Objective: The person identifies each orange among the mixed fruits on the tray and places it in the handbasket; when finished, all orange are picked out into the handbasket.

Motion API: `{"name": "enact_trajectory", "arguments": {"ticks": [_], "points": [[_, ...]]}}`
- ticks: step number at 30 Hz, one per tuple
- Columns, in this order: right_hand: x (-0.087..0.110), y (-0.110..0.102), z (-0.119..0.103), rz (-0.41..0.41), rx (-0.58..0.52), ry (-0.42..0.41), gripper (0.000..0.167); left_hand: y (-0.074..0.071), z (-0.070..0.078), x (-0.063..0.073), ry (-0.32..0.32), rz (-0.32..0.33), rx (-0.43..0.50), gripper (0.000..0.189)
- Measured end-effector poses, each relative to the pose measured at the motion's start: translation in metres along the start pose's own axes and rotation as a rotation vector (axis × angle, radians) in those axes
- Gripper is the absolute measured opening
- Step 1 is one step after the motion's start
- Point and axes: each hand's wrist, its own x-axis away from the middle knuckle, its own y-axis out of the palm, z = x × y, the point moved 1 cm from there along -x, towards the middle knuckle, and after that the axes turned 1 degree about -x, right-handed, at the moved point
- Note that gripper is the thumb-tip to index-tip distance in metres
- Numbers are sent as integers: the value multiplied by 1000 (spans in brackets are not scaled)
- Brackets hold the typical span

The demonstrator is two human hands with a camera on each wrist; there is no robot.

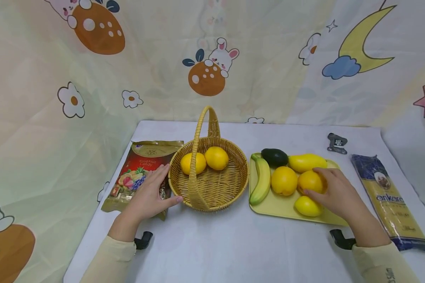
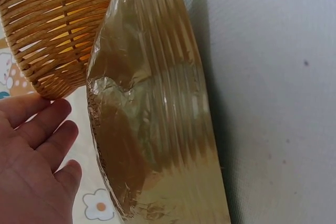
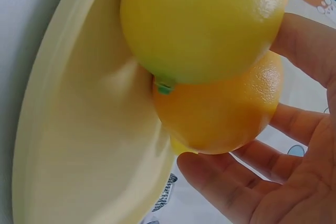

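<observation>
A wicker basket [image 1: 235, 184] with a tall arched handle stands in the middle and holds two oranges [image 1: 217, 158]. My left hand [image 1: 152, 194] rests its fingertips at the basket's left rim, fingers nearly straight, over a mixed fruit candy bag [image 1: 150, 162]. To the right, my right hand [image 1: 334, 192] spans an orange [image 1: 309, 181] on a pale yellow tray [image 1: 269, 210], thumb near, fingers round its far side. A lemon [image 1: 308, 206] lies in front of that orange. Another orange [image 1: 284, 181], a banana [image 1: 261, 181], a yellow mango [image 1: 307, 162] and a dark green avocado [image 1: 274, 157] share the tray.
A blue and gold Ankara packet [image 1: 393, 200] lies right of the tray. Behind the tray is a small black object [image 1: 337, 143]. The white table [image 1: 233, 243] backs onto a printed cloth [image 1: 269, 78]. Black straps sit at both wrists.
</observation>
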Motion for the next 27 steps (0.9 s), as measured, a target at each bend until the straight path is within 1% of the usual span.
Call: {"name": "enact_trajectory", "arguments": {"ticks": [16, 27], "points": [[-1, 4, -2, 21, -7, 48, 95, 1, -1, 0, -12, 0, -10, 121], [-1, 4, -2, 36, -14, 68, 94, 1, -3, 0, -1, 2, -11, 121]]}}
